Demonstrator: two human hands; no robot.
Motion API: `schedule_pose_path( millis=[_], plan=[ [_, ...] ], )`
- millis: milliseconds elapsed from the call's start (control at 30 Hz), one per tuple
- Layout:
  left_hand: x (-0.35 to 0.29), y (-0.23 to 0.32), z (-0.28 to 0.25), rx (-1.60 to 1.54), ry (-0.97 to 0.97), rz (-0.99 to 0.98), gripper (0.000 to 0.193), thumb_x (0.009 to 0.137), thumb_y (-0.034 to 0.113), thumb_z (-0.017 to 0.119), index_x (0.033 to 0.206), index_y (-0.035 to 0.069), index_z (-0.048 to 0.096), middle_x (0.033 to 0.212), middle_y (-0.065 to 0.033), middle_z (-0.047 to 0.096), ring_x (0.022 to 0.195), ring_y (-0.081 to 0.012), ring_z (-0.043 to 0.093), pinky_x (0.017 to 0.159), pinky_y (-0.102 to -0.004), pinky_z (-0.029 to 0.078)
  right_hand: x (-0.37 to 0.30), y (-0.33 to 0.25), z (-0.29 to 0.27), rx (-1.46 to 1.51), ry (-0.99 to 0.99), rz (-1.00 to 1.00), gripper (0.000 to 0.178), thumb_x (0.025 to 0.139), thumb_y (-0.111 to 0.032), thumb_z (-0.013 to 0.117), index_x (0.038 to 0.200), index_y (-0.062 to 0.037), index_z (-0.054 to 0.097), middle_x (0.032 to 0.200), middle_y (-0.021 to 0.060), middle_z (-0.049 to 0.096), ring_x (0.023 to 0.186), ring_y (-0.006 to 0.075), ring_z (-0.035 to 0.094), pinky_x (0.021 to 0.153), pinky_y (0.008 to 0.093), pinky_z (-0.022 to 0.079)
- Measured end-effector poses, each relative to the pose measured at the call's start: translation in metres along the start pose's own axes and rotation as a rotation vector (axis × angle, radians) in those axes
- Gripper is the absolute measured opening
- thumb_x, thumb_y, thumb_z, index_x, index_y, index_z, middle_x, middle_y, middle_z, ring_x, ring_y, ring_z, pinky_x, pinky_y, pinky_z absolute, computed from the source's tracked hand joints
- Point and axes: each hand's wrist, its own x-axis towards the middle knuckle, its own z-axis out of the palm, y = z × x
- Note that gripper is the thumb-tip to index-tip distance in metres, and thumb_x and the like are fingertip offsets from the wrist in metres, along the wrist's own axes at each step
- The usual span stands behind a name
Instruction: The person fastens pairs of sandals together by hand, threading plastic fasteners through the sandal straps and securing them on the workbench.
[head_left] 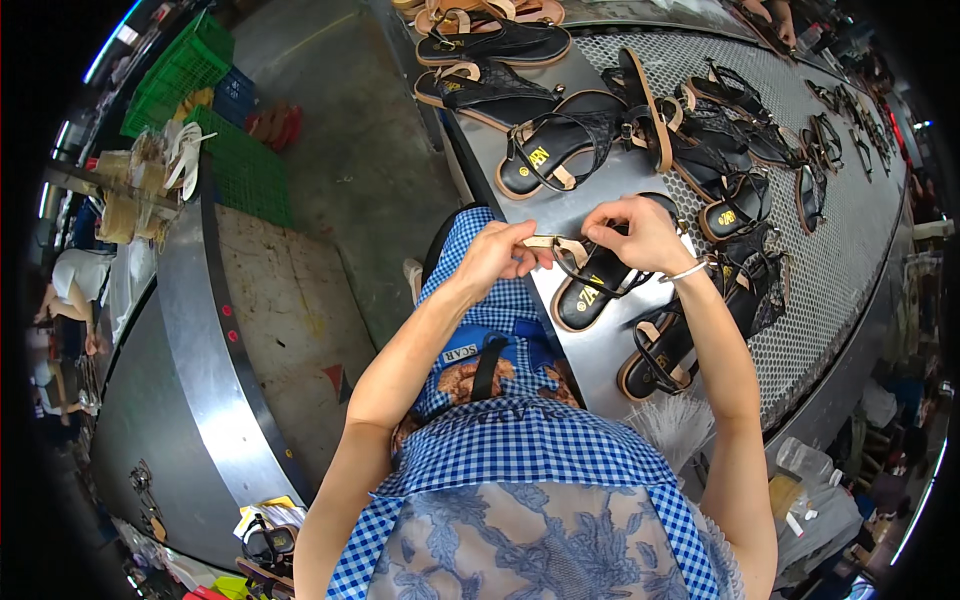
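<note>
A black sandal (582, 302) with a tan-edged sole lies on the metal edge of the worktable in front of me. My left hand (500, 254) pinches the end of its ankle strap (542, 241), whose pale inner side shows, and draws it out to the left. Above the sandal my right hand (636, 234) is curled, thumb and forefinger together at the strap; what lies between those fingertips is partly hidden. A second black sandal (555, 150) lies just beyond my hands, and another (660, 355) is under my right forearm.
Several more black sandals (730, 205) are scattered over the perforated belt (800, 290) to the right. Green crates (180, 75) stand on the floor at the far left. A second metal-edged table (190, 330) is at my left, and another person's hand (775, 20) shows at the far right.
</note>
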Motion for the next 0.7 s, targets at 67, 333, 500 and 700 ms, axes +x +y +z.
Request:
schedule_pose_path(
  millis=[67,333,500,700],
  plan=[
    [-0.001,0.000,0.000,-0.007,0.000,-0.018,0.042,0.091,0.027,0.042,0.076,-0.005,0.064,0.067,-0.0079,0.063,0.049,-0.0034,0.044,0.039,-0.0164,0.028,-0.008,-0.005,-0.003,-0.188,0.357,-0.241,0.005,0.074,-0.017,0.065,0.076,-0.0123,0.066,0.071,0.0018,0.064,0.062,0.0222,0.054,0.060,0.0332,0.043],
    [-0.011,0.005,0.003,-0.048,0.064,-0.095,0.041,0.091,0.024,0.042,0.078,-0.008,0.063,0.069,-0.0137,0.064,0.046,-0.0050,0.045,0.038,-0.0161,0.030,-0.074,-0.010,-0.032,-0.201,0.370,0.001,0.014,0.079,-0.020,0.062,0.074,-0.0068,0.065,0.063,0.0115,0.059,0.057,0.0287,0.058,0.052,0.0347,0.044],
    [-0.017,0.007,0.002,0.602,0.251,0.110,0.033,0.091,0.024,0.046,0.085,-0.003,0.065,0.070,-0.0111,0.064,0.050,-0.0118,0.052,0.045,-0.0214,0.038,-0.126,-0.001,-0.034,-0.240,0.151,0.160,0.016,0.079,-0.019,0.060,0.074,-0.0044,0.064,0.066,0.0135,0.060,0.061,0.0313,0.059,0.055,0.0365,0.045],
    [-0.035,0.029,0.071,1.142,0.187,0.984,0.011,0.077,0.007,0.062,0.087,0.006,0.066,0.080,-0.0069,0.065,0.067,-0.0207,0.061,0.057,-0.0303,0.047,-0.146,-0.007,-0.019,-0.167,-0.012,0.069,0.009,0.071,-0.005,0.061,0.078,0.0002,0.064,0.074,0.0154,0.062,0.067,0.0317,0.060,0.061,0.0357,0.048]
  ],
)
